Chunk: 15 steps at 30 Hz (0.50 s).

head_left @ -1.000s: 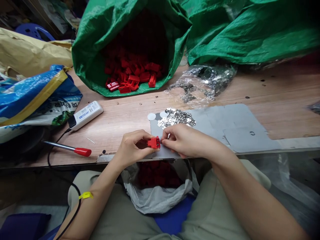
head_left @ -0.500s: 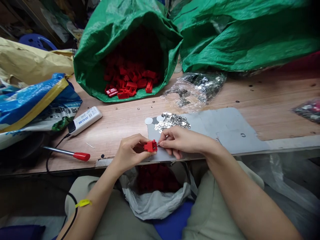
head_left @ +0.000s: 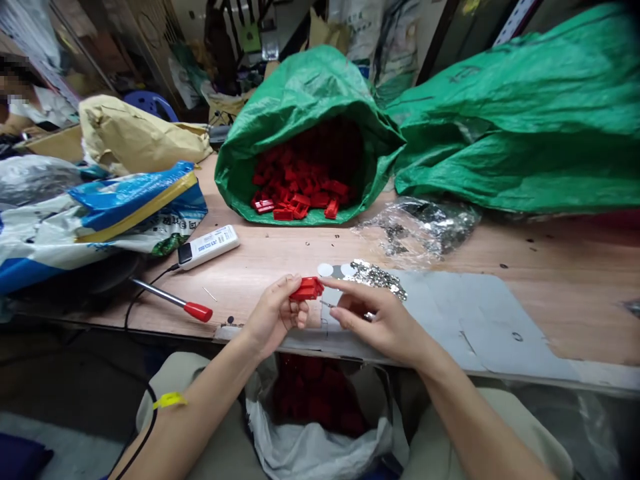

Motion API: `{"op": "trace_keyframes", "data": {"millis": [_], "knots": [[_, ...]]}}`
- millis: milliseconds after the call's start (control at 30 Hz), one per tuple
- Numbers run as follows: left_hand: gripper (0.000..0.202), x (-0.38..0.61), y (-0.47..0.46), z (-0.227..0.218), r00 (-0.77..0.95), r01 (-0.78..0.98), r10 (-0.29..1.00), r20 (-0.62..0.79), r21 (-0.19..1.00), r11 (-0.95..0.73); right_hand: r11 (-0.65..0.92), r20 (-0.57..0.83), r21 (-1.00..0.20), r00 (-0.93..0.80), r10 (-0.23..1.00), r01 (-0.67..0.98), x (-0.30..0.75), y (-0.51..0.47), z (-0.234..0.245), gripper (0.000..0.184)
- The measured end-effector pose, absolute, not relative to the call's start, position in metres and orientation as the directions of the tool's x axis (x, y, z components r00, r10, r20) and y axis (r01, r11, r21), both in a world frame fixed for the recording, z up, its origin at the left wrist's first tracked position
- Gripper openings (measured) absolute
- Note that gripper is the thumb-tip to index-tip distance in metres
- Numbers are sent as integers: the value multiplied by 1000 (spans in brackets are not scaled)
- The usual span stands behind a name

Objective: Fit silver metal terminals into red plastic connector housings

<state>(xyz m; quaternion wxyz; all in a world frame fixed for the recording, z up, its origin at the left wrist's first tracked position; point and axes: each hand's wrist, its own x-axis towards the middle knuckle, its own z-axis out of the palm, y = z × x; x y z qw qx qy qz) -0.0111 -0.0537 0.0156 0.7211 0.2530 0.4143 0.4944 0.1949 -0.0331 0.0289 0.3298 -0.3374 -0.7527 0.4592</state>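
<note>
My left hand [head_left: 273, 317] pinches a small red plastic part [head_left: 307, 289] between thumb and fingers, just above the front of the bench. My right hand [head_left: 387, 320] comes in from the right, its index fingertip touching or nearly touching the part's right end. A thin metal piece [head_left: 327, 305] sticks out from the right thumb tip toward the red part. More shiny metal shows under the curled right fingers, partly hidden. Behind that hand lies a pile of small flat metal pieces [head_left: 380, 277] on a grey sheet [head_left: 450, 307].
A green sack [head_left: 310, 80] spills red parts toward me; another green sack [head_left: 520, 133] lies to the right. Between them and the sheet sits a clear plastic bag [head_left: 425, 227]. A white device [head_left: 210, 247] and red-handled lever [head_left: 197, 311] stand left. Below the edge hangs a white bag [head_left: 320, 440].
The view has tilted up and shifted left. The red part is turned in my left hand, and my right index finger has stretched out toward it from a pinch.
</note>
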Motion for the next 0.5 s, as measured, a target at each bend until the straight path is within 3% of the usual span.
{"op": "trace_keyframes", "data": {"millis": [167, 333, 500], "knots": [[36, -6, -53, 13, 345, -626, 825, -447, 545, 557, 472, 290, -841, -518, 805, 263, 184, -38, 22, 42], [46, -10, -49, 11, 589, -637, 720, -368, 336, 693, 462, 290, -853, -515, 807, 244, 184, -37, 23, 40], [42, -13, -49, 7, 678, -631, 678, -284, 249, 735, 431, 255, -870, -533, 807, 237, 187, -37, 25, 38]]}}
